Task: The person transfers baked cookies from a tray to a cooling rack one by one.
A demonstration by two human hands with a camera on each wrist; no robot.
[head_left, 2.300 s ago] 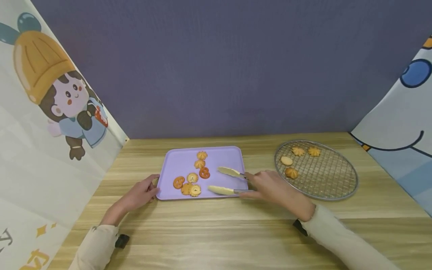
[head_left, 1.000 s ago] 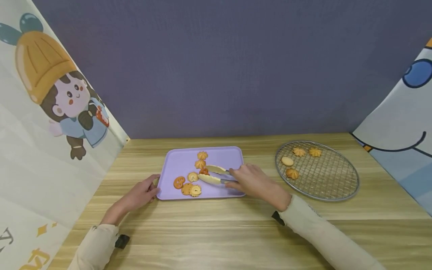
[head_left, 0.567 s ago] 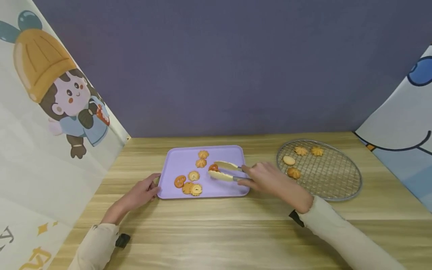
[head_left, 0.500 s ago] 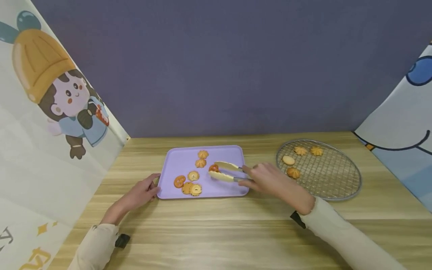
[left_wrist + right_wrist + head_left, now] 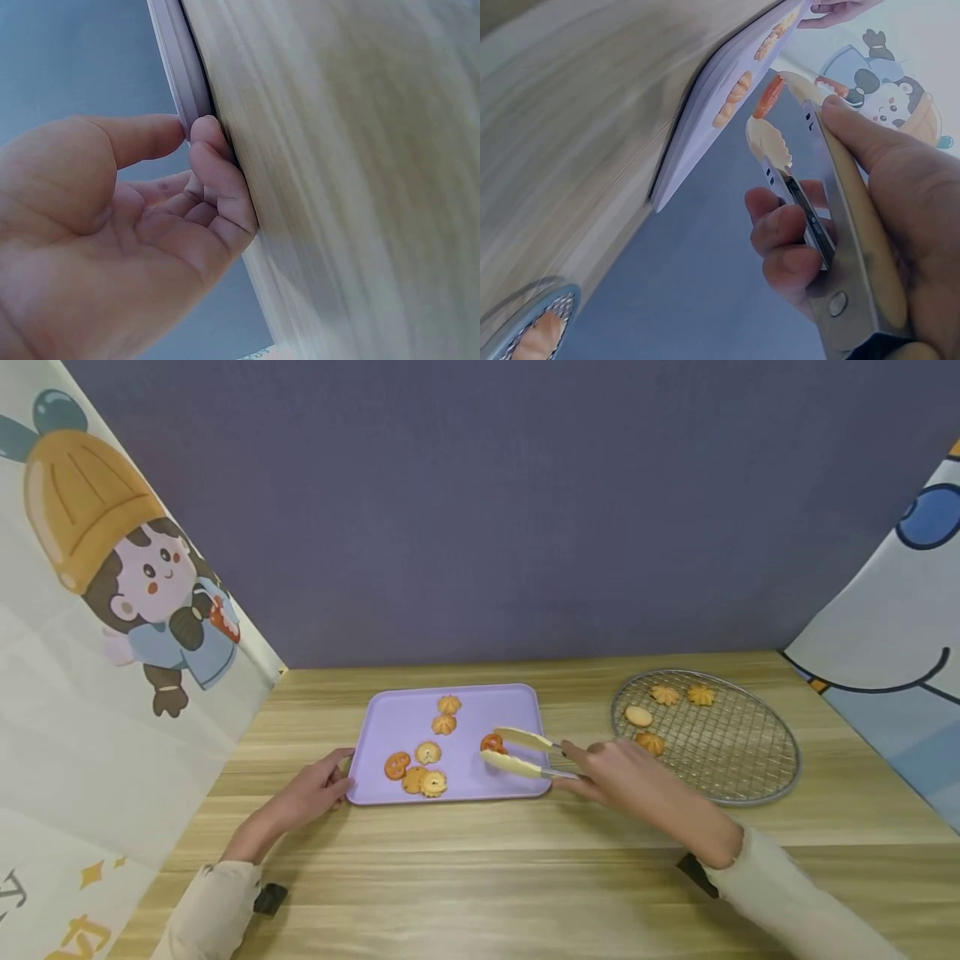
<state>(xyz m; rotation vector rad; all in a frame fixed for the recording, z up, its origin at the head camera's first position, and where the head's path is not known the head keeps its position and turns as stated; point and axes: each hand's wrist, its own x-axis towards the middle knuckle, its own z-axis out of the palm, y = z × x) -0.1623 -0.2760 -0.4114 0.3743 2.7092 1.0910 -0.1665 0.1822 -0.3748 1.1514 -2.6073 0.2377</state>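
My right hand [image 5: 637,785] grips a pair of metal tongs [image 5: 514,765] with cream-coloured tips. Between those tips is a reddish-brown pretzel [image 5: 491,743]; the right wrist view shows the pretzel [image 5: 769,96] pinched and raised off the purple tray [image 5: 393,718]. At the tray's left edge my left hand [image 5: 311,789] pinches the rim, with the thumb against it and the fingers curled beneath in the left wrist view. Another pretzel [image 5: 397,766], a ring-shaped cookie [image 5: 428,753] and two overlapping round cookies [image 5: 432,783] lie front left on the tray. Two star-shaped cookies [image 5: 444,724] sit behind them.
To the right, a round wire rack [image 5: 738,752] bears several cookies along its left and back: an oval one [image 5: 638,716] and star-shaped ones [image 5: 650,744]. A dark wall [image 5: 480,527] rises behind the wooden table [image 5: 450,877].
My right hand brought the tongs left onto the pretzel near the tray's middle, closed them on it and carried it right. My left hand stayed at the tray's edge.
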